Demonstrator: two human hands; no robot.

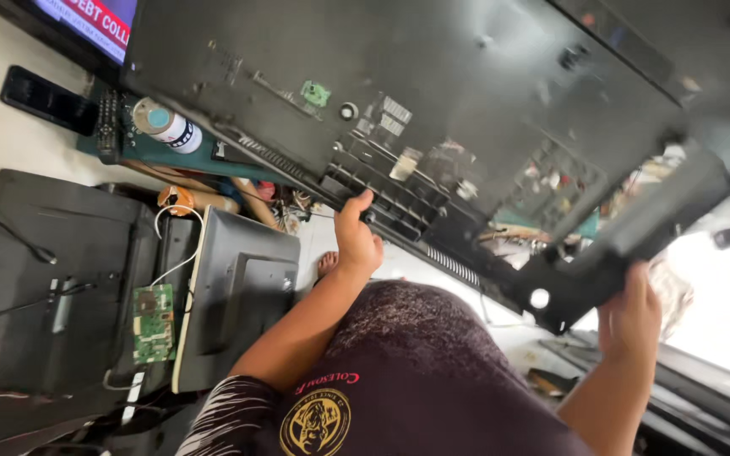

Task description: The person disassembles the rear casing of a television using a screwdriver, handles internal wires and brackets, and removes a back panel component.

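Observation:
I hold up a large black plastic television back cover [483, 93] that fills the upper part of the view, its inner side with ribs and a small green board facing me. My left hand [356, 239] grips its lower edge near the vent slots. At the right, my right hand [631, 311] is closed around the cover's lower corner. Below the hands are my dark maroon shirt and striped sleeve.
On the floor at left lie a grey monitor back [242, 295], a green circuit board [154, 324] with white wires, and a dark flat panel [52, 270]. Further up are a phone [48, 100], a remote [107, 127], a white can [168, 125] and a lit screen [86, 21].

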